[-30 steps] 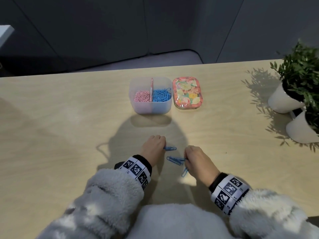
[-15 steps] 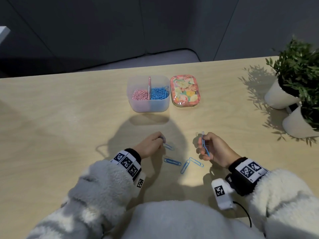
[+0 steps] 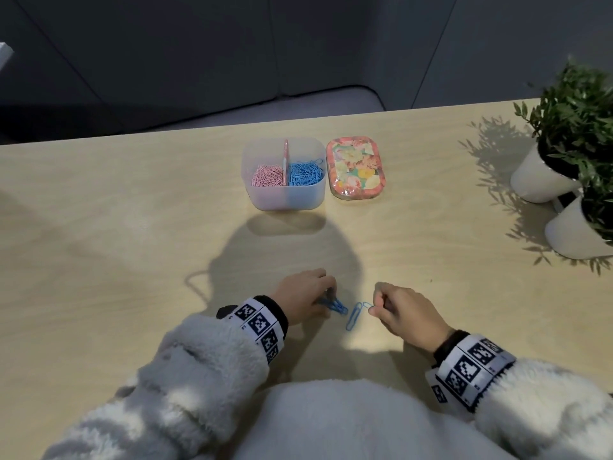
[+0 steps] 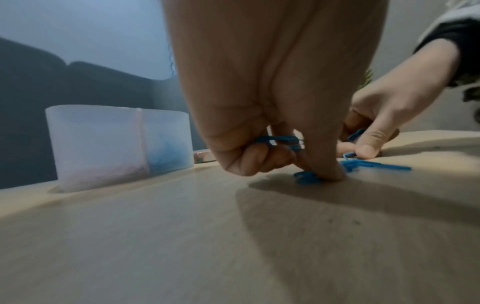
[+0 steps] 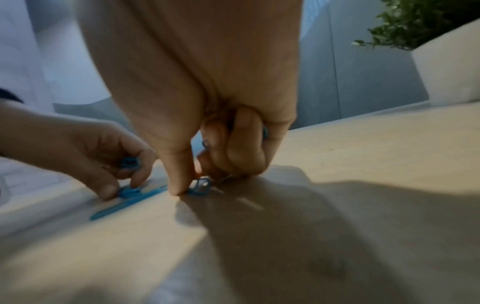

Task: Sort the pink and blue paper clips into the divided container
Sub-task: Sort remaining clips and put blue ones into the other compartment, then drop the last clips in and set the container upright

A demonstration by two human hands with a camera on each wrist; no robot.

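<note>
Left hand (image 3: 300,293): fingers curled, pinching blue clips (image 3: 335,305) on table (image 3: 132,227). Loose clip (image 3: 353,316) lies between hands. Right hand (image 3: 403,312): fingers curled, pinching another clip (image 5: 200,186). Container (image 3: 283,197) well beyond, pink left, blue right. Clips likely light, thin, slippery; lift by edge. Clip count inside fists hidden.

The person wears a thick fleece garment, light grey with whiter patches, and its fluffy sleeves (image 3: 199,370) reach down to both wrists. Under each sleeve a narrow black cuff (image 3: 277,310) shows at the wrist. Next to the cuff each wrist carries a white band (image 3: 471,366) printed with square black-and-white marker patterns, several of them in a row around the band.
</note>
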